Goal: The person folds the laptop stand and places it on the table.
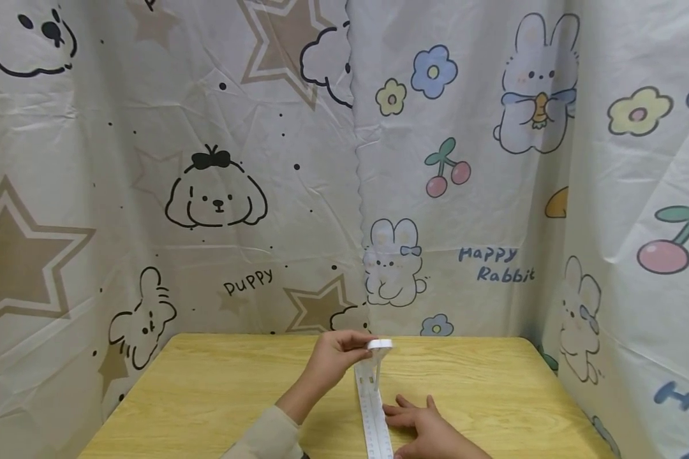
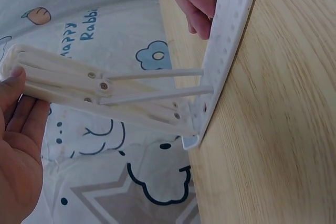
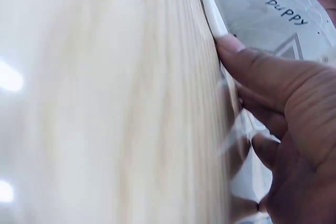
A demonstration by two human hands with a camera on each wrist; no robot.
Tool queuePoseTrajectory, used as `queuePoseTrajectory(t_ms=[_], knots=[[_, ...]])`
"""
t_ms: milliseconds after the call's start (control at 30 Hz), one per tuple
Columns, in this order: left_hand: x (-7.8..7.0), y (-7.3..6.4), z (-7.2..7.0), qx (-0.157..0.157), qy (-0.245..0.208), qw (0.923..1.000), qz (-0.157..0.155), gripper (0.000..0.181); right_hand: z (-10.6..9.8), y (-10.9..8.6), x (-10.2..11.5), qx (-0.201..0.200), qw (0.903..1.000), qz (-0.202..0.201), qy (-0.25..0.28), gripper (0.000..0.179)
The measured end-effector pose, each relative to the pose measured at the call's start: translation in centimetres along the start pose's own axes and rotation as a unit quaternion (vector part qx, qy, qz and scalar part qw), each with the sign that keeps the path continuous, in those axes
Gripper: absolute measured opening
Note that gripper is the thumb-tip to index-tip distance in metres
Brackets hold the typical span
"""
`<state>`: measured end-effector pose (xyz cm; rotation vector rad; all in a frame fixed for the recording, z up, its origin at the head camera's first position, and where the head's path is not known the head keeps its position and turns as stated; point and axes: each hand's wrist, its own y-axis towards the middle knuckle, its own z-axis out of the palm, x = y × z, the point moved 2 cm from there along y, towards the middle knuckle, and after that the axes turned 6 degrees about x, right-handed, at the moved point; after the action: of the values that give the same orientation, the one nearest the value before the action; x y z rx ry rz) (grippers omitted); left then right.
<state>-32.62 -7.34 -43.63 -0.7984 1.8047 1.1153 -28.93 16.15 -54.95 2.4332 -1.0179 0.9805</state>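
A white plastic folding stand, which looks like a laptop stand, has its long ridged base [image 1: 373,417] lying lengthwise on the table. Its hinged arm [image 2: 63,80] is raised at an angle from the base's far end, and two thin struts [image 2: 157,98] join arm and base. With thumb and fingers, my left hand [image 1: 335,357] pinches the raised arm's upper end. On the base's right side, my right hand [image 1: 427,430] lies low with fingers spread, touching the base's edge. The thumb [image 3: 236,51] meets that edge in the right wrist view.
The stand is on a light wood-grain table [image 1: 224,389]. Pale curtains [image 1: 298,210] printed with puppies, rabbits and stars hang close behind the table and along its sides.
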Motion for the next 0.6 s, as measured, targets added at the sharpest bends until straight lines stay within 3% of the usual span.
queuePoseTrajectory(t_ms=[333, 600], knots=[[0.3, -0.8, -0.9, -0.007, -0.01, 0.9999, -0.001, 0.021, 1.5, 0.9, 1.4, -0.025, 0.9991, 0.035, 0.0, 0.068], [0.1, -1.3, -1.4, -0.028, 0.001, 0.9996, -0.001, 0.021, 1.6, 1.2, 2.1, -0.029, 0.9979, 0.053, -0.023, 0.069]])
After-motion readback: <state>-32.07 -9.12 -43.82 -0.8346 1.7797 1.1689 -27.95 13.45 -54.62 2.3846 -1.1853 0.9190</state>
